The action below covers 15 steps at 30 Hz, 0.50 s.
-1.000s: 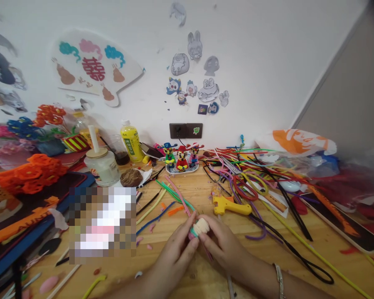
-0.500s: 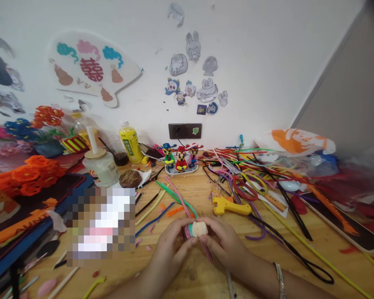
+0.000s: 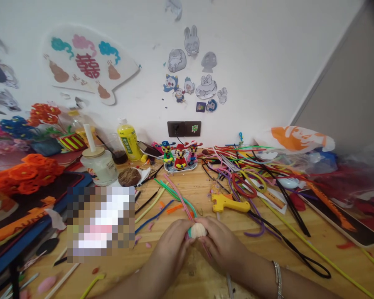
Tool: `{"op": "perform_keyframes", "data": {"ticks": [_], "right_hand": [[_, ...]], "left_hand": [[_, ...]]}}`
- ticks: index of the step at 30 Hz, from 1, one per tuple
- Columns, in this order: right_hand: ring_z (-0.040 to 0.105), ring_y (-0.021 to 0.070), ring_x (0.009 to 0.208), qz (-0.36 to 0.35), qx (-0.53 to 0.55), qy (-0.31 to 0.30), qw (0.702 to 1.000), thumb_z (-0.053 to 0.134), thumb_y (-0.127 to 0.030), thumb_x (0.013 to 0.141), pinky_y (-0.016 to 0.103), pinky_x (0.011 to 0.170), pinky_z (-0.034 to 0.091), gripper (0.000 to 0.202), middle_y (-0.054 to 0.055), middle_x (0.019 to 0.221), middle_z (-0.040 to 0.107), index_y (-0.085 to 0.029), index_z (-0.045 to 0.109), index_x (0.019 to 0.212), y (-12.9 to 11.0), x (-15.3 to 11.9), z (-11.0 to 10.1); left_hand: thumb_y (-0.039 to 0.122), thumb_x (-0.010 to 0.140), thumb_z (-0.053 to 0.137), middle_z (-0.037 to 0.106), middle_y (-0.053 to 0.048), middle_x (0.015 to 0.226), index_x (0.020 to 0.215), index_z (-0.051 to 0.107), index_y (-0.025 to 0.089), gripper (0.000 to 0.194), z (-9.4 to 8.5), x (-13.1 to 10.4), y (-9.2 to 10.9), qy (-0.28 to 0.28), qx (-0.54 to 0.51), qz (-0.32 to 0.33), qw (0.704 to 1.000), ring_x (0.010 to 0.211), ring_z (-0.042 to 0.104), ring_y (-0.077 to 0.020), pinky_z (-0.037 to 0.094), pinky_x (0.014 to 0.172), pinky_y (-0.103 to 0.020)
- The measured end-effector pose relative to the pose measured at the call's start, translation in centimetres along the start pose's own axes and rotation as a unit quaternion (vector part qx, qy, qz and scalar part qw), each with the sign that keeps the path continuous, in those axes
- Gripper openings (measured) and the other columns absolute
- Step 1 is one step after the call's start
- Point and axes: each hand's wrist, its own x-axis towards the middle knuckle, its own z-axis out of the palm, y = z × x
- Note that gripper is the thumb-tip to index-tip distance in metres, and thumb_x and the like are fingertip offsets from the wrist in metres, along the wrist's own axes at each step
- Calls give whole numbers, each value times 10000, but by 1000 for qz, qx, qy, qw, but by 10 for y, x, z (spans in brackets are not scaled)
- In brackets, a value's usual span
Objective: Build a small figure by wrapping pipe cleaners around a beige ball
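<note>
A small bundle of fuzzy stems [image 3: 198,229], cream on the right and teal and purple on the left, is held between both hands near the table's front middle. My left hand [image 3: 173,243] has its fingers closed on the bundle's left side. On its right side, the fingers of my right hand [image 3: 220,241] are wrapped round it. Pink and green stems [image 3: 177,192] extend from the bundle towards the back of the table. A yellow glue gun [image 3: 230,204] lies just beyond my right hand.
Three small figures [image 3: 180,158] stand on a tray at the back. Tangled coloured stems [image 3: 252,174] cover the right back. A glass jar [image 3: 100,168], a yellow bottle [image 3: 129,141] and orange flowers [image 3: 28,174] are at the left.
Both hands still hold the bundle but have turned it slightly, and my left fingers now cover more of its left side. The view has shifted a little.
</note>
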Motion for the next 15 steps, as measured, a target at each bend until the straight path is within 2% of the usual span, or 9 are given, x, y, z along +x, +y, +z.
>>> {"op": "perform_keyframes", "data": {"ticks": [4, 9, 11, 15], "right_hand": [[554, 218, 964, -21, -31, 0, 999, 327, -273, 903, 350, 834, 460, 305, 135, 1037, 601, -156, 433, 1164, 3, -3, 1], [554, 214, 963, -33, -16, -13, 999, 300, -298, 912, 344, 842, 457, 335, 136, 1041, 604, -151, 447, 1174, 5, -3, 0], [550, 212, 974, -27, 4, -16, 1000, 287, -342, 916, 343, 852, 447, 363, 133, 1049, 601, -154, 454, 1178, 4, -1, -3], [546, 208, 995, -15, 86, -16, 996, 294, -480, 889, 324, 854, 441, 497, 131, 1093, 584, -150, 401, 1245, 1, 2, -8]], "left_hand": [[85, 814, 431, 632, -55, 915, 1064, 502, 221, 293, -2, -3, -3, -23, 16, 31, 999, 843, 587, -176, 480, 759, -278], [82, 811, 426, 636, -53, 904, 1065, 503, 238, 308, -1, -5, -3, -35, 20, 33, 999, 833, 591, -179, 486, 748, -286], [120, 800, 469, 646, -42, 889, 1020, 527, 248, 260, 0, -7, -2, -12, 6, 4, 1000, 820, 602, -182, 496, 738, -287], [183, 762, 542, 655, -47, 924, 973, 556, 241, 219, 3, -7, -3, 62, -47, -95, 992, 869, 606, -207, 494, 787, -337]]}}
